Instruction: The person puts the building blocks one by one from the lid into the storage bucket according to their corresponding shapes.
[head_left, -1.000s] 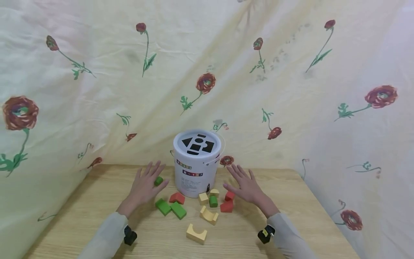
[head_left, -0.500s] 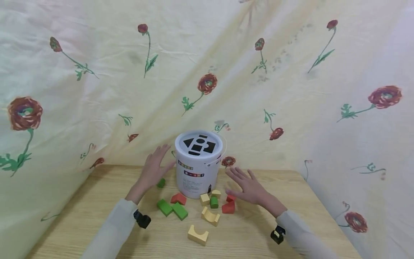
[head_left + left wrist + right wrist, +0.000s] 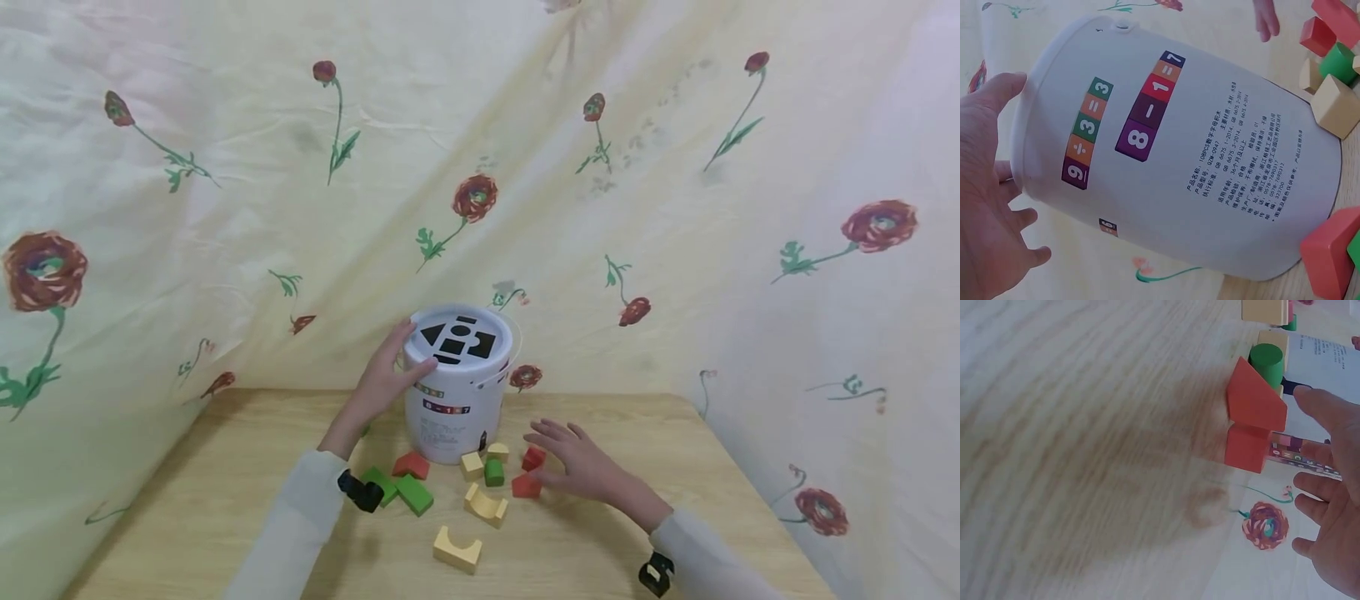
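A white bucket [image 3: 453,417] with a shape-sorter lid stands at the back of the table. My left hand [image 3: 381,382] is at the left side of its lid, fingers and thumb spread along the rim. In the left wrist view, the thumb tip meets the rim of the bucket [image 3: 1172,187], and the other fingers are loosely bent beside it. My right hand [image 3: 588,468] hovers with relaxed fingers beside a red pentagonal block [image 3: 527,486] and a red cube-like block [image 3: 533,457], holding nothing. Next to these sits a green cylinder [image 3: 1266,362].
Two cream arch blocks [image 3: 457,552] lie toward the front. Two green rectangular blocks [image 3: 415,495] and a red block [image 3: 411,466] are at left, below the left forearm. Cream blocks [image 3: 472,466] stand at the bucket's foot. A flowered cloth [image 3: 675,208] hangs behind the table.
My left hand has moved right and up, from beside the bucket to its lid rim. My right hand has come lower, closer to the red blocks. The blocks and bucket stay put.
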`<state>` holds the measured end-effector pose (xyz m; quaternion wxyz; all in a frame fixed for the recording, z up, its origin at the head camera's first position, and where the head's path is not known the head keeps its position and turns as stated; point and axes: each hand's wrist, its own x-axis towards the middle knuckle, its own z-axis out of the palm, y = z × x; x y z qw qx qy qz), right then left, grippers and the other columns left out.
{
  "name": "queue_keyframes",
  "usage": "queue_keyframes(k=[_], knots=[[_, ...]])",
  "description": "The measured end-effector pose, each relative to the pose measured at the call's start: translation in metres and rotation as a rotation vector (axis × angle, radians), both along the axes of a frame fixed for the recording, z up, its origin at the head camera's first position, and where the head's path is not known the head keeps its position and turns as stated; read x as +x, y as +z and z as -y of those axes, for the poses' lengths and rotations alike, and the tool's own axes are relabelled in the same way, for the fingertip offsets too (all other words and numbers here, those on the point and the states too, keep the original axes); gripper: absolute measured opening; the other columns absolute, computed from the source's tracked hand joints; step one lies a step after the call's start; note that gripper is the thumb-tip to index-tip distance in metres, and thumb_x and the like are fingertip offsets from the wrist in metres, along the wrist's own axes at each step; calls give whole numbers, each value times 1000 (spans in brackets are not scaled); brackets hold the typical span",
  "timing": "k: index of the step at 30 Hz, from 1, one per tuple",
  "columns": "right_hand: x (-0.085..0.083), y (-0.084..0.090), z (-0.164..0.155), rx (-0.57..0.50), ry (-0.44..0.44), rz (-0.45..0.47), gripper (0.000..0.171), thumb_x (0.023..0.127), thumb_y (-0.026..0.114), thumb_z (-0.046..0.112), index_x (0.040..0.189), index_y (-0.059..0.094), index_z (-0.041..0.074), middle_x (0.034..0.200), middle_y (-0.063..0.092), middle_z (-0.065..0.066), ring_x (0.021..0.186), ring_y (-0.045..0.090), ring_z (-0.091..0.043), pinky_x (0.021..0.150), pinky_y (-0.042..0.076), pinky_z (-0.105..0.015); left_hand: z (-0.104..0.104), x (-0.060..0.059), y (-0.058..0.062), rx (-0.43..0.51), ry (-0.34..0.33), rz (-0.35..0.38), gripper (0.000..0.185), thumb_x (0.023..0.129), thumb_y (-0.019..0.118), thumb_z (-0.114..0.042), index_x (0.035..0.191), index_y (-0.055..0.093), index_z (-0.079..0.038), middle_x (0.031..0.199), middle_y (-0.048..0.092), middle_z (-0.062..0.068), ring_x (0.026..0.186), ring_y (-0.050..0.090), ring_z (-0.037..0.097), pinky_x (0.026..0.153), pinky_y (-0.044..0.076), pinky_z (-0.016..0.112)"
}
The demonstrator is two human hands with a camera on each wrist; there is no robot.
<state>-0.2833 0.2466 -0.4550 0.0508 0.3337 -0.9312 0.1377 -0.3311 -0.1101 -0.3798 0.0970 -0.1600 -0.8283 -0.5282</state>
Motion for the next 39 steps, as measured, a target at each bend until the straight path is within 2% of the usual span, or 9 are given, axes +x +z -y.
queue_keyframes(k=[8,13,17,20,24,29,32,36,39], knots=[[6,-1,5,-12,96,-143,43,83,83,22,122,72,7,126,68,-17,115,65,-34,98,54,-54,-1,0,1,-49,10,8,89,93,68,-52,163,24,-20,172,14,2,158,16,36,119,24,70],[9,4,10,16,174,-206,41,76,88,18,113,75,8,111,71,-7,102,65,-24,88,58,-44,1,-1,6,-75,28,20,88,94,66,-53,164,22,-23,172,14,1,157,17,36,119,26,70],[10,4,10,81,206,-234,41,72,88,7,110,76,9,108,72,-7,96,65,-22,83,57,-41,2,0,7,-67,33,49,88,94,66,-55,164,21,-26,172,14,-1,158,17,35,119,25,70],[11,1,10,125,219,-239,36,73,88,9,107,77,12,106,73,-4,91,65,-18,79,55,-38,1,1,6,-59,26,52,88,94,66,-55,164,21,-27,172,14,-1,158,17,35,119,25,70],[15,-2,10,151,208,-196,26,78,87,21,102,78,16,97,72,2,84,61,-11,75,51,-32,-2,1,3,-61,12,32,87,94,67,-52,164,23,-25,172,14,0,157,18,36,118,27,70],[15,4,13,169,203,-109,22,88,79,31,101,78,14,92,73,4,81,60,-5,73,50,-29,-3,-1,2,-77,5,8,87,95,67,-51,164,23,-21,172,14,2,157,18,38,118,27,69],[14,12,16,184,224,-60,23,89,78,31,101,79,12,91,75,3,81,63,-6,71,50,-27,-3,-1,2,-82,13,13,87,95,67,-52,164,23,-21,173,13,1,157,17,38,118,27,70],[12,23,22,211,231,51,20,83,84,23,100,80,13,87,74,5,75,60,-3,70,46,-23,-2,-1,2,-86,26,17,88,94,66,-54,163,24,-23,173,13,1,157,17,38,118,27,70],[11,26,26,225,231,106,12,80,86,17,91,80,14,80,72,9,69,56,1,67,46,-20,-2,-2,0,-86,27,12,88,93,67,-56,163,24,-24,172,14,1,157,18,38,118,28,70]])
